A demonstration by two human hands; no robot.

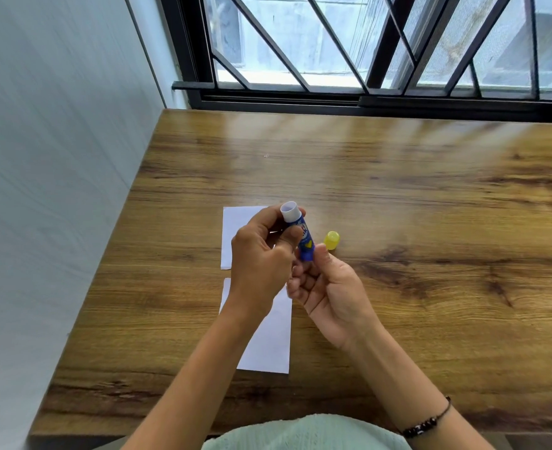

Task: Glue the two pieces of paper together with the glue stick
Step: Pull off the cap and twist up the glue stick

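Both bare forearms are reaching in from the near edge of the brown wood-grain table [398,196], meeting above its near-left part.

The small blue cylindrical glue stick with a white open collar [300,232] is being held in the air between the two hands, tilted so the white open end is pointing up and away from the person. Whether any glue is showing inside the collar, I cannot tell.

The left hand [261,254] is curling around the upper part of the glue stick, back of the hand facing the camera, thumb pressing on the blue barrel just below the white collar, fingers wrapping behind it. The wrist is bending slightly inward.

The right hand [326,287] is sitting just below and right of the glue stick, palm turned up and toward the person, fingers folding in loosely, thumb and fingertips pinching the stick's lower end. A dark beaded bracelet [427,420] is circling the right wrist.

The yellow rounded plastic cap [331,240] is lying on the table just right of the glue stick, apart from both hands.

Two white rectangular paper pieces are lying flat on the table beneath the glue stick: the farther paper piece [235,232] is showing left of it, partly hidden by the left hand; the nearer paper piece [274,345] is lying closer to the person, crossed by the left forearm. A narrow strip of table is separating them.
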